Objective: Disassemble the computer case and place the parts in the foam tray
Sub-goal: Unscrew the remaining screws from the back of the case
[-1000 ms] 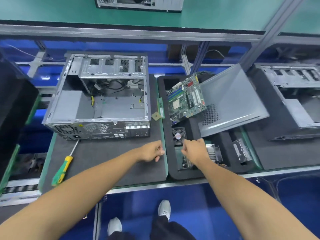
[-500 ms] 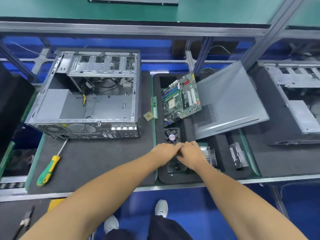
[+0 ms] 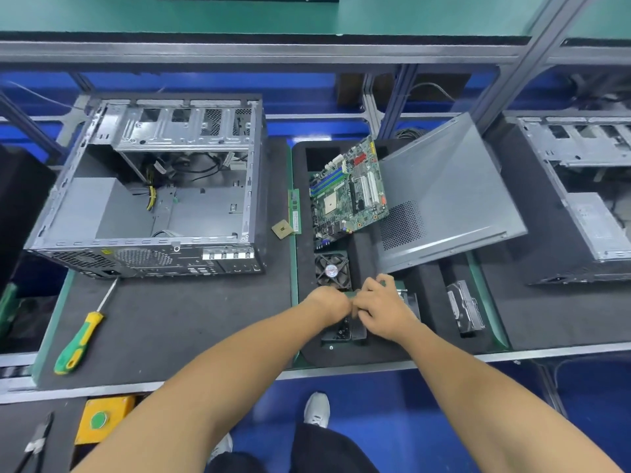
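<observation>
both your hands, left hand (image 3: 329,303) and right hand (image 3: 382,310), pinch a small green part (image 3: 352,294) over the foam tray (image 3: 304,268) near the tabletop's front edge.

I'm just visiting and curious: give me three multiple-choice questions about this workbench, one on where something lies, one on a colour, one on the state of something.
1. Where does the loose green memory stick lie?
A. between the open grey metal computer case and the black foam tray
B. inside the case
C. on the floor

2. What colours is the screwdriver handle?
A. red and black
B. yellow and green
C. plain blue

3. What are the left hand and right hand doing?
A. resting apart on the mat
B. lifting the case
C. meeting together over the foam tray

Answers: 1 A, it lies along the tray's left edge, beside the small square processor chip. 2 B, yellow near the shaft, green at the end. 3 C, the hands touch just below the black cooling fan.
</observation>
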{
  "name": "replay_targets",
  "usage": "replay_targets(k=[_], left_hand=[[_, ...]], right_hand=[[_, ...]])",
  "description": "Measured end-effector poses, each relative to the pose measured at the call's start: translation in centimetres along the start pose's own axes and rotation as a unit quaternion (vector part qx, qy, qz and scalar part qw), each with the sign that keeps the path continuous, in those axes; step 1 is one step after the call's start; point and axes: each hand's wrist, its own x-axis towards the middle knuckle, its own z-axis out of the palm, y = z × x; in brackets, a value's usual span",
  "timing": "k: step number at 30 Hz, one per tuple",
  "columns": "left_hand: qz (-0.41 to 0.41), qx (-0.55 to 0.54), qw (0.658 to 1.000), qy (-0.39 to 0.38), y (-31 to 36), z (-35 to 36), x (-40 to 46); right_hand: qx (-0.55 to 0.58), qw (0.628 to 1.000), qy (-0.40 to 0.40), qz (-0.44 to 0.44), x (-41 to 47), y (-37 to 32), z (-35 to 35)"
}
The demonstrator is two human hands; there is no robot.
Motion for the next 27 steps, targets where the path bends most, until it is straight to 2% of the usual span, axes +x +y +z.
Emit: replay_targets(k=[3, 9, 16, 19, 24, 27], left_hand=[[0.001, -0.021, 0.999, -0.034, 0.0, -0.2, 0.4], [-0.026, -0.072, 0.993, -0.086, 0.2, -1.1, 0.5], [-0.015, -0.135, 0.987, -0.087, -0.2, -1.9, -1.1], [0.003, -0.128, 0.988, -0.087, -0.3, -2.5, -2.2], [0.054, -0.038, 0.993, -0.095, -1.4, -5.0, -5.2], [0.084, -0.002, 0.996, -0.041, -4.2, -7.1, -8.6]], right_hand=[[0.067, 0.997, -0.012, 0.029, -0.4, 0.3, -0.3], [0.051, 0.997, -0.047, 0.013, 0.6, 0.1, -0.7], [0.076, 0.995, -0.060, 0.017, 1.0, -0.1, -1.4], [0.075, 0.995, -0.060, 0.027, 1.5, -0.1, -2.2], [0.099, 0.995, 0.011, 0.030, 4.8, -1.4, -4.2], [0.133, 0.989, 0.062, 0.034, 9.1, -3.6, -5.6]])
